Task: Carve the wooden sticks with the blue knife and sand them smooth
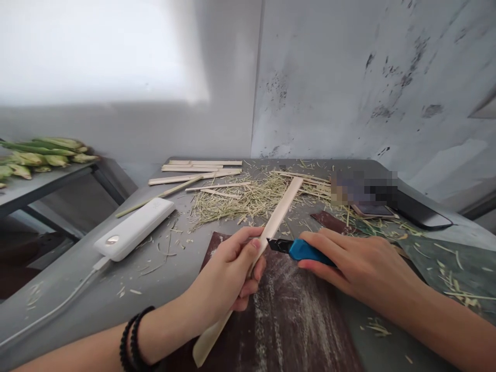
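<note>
My left hand [236, 263] is closed around a long pale bamboo strip [282, 206], which slants from the lower left up towards the back of the table. In my right hand [349, 258] is a utility knife [308, 251] with a blue handle and a dark blade. The blade's tip meets the strip's right edge just beside my left thumb. Beneath both lies a dark brown sheet [287, 320] with pale, dusty scuffs, lying on the grey table.
Thin shavings [232, 204] are heaped at the table's middle, with flat strips [201, 168] behind. A white power bank [134, 227] with a cable lies left, phones [422, 206] right. Green husked ears [42, 152] rest on a side table. A wall [217, 119] closes the back.
</note>
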A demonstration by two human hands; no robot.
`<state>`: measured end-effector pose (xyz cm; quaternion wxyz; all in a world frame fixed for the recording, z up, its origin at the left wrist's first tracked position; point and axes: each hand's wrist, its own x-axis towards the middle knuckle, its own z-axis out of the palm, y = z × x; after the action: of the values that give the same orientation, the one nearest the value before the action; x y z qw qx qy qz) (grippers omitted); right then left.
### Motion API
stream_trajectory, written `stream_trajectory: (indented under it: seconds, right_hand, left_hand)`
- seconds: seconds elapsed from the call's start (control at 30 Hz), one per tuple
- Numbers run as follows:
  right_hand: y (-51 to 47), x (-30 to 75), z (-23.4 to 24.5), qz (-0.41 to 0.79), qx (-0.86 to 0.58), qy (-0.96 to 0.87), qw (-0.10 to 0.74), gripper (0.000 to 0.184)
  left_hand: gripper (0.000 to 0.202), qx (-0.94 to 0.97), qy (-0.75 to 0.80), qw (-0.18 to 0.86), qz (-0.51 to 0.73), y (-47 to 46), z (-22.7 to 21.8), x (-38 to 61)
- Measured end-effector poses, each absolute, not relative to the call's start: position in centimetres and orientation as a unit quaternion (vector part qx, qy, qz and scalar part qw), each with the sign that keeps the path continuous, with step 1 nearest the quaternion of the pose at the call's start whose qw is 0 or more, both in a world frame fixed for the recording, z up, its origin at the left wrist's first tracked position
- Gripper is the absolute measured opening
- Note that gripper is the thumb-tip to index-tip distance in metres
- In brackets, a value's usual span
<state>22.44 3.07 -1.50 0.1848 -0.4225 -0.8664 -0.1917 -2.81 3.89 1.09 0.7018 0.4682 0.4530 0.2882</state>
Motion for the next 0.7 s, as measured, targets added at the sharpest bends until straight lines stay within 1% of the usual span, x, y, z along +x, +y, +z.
stream_trajectory:
  seconds: [0.2,0.33,0.4,0.47,0.63,0.7]
  right_hand:
    - [3.4,23.0,-1.1,-0.208,-0.431,-0.859,0.182,0.036]
    - [4.5,25.8,-0.1,-0.287,-0.517,-0.769,0.242,0.042]
    - [4.8,26.8,0.0,-0.309,-0.550,-0.732,0.258,0.041]
    - [4.7,26.6,-0.4,-0.283,-0.521,-0.764,0.254,0.039]
    - [3.4,22.9,-2.0,-0.171,-0.427,-0.864,0.204,0.034]
    - [3.0,21.9,-2.1,-0.147,-0.403,-0.881,0.201,0.032]
  left_hand:
    - [0.020,0.468,0.462,0.698,0.284,4.0,1.5,-2.6]
    - [0.019,0.471,0.464,0.702,0.266,3.5,1.6,-2.9]
    - [0.017,0.467,0.462,0.709,0.256,3.3,1.5,-2.9]
    - [0.015,0.466,0.459,0.711,0.258,3.3,1.4,-2.9]
    - [0.014,0.474,0.445,0.709,0.273,3.5,1.4,-2.8]
    - [0.014,0.476,0.447,0.707,0.272,3.5,1.5,-2.8]
